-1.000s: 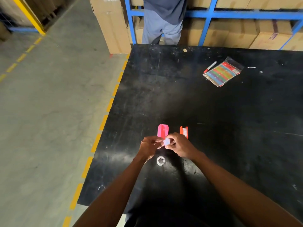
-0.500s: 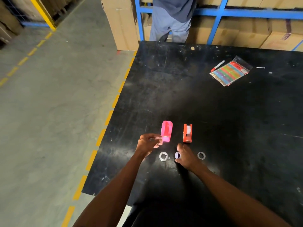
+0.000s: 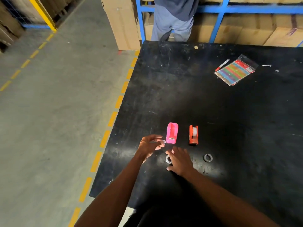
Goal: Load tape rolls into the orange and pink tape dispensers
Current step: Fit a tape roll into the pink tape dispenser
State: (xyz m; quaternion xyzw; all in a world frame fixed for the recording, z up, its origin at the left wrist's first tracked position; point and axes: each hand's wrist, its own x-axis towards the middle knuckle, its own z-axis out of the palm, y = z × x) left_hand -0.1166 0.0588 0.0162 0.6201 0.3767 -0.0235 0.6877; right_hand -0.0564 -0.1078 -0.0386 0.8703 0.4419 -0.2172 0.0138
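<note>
Two tape dispensers, pink dispenser (image 3: 172,133) and orange dispenser (image 3: 193,134); two loose rolls (image 3: 208,157) (image 3: 167,159).

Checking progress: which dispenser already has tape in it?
The orange dispenser, right of the pink dispenser; a clear roll sits in its cradle, while the pink one's is empty.

This is a warehouse or stockroom. Along the top of the frame, blue steel racking (image 3: 218,22) holds rows of brown cardboard cartons (image 3: 255,32), and a tall carton (image 3: 122,22) stands on the floor at the rack's left end. The left half of the frame is bare grey concrete floor (image 3: 49,120) marked with dashed yellow lines (image 3: 113,118), with a yellow post (image 3: 42,13) and more stacked boxes at the upper left. A scuffed black worktable (image 3: 221,112) fills the right side, and another person (image 3: 173,18) stands at the racking.
</note>
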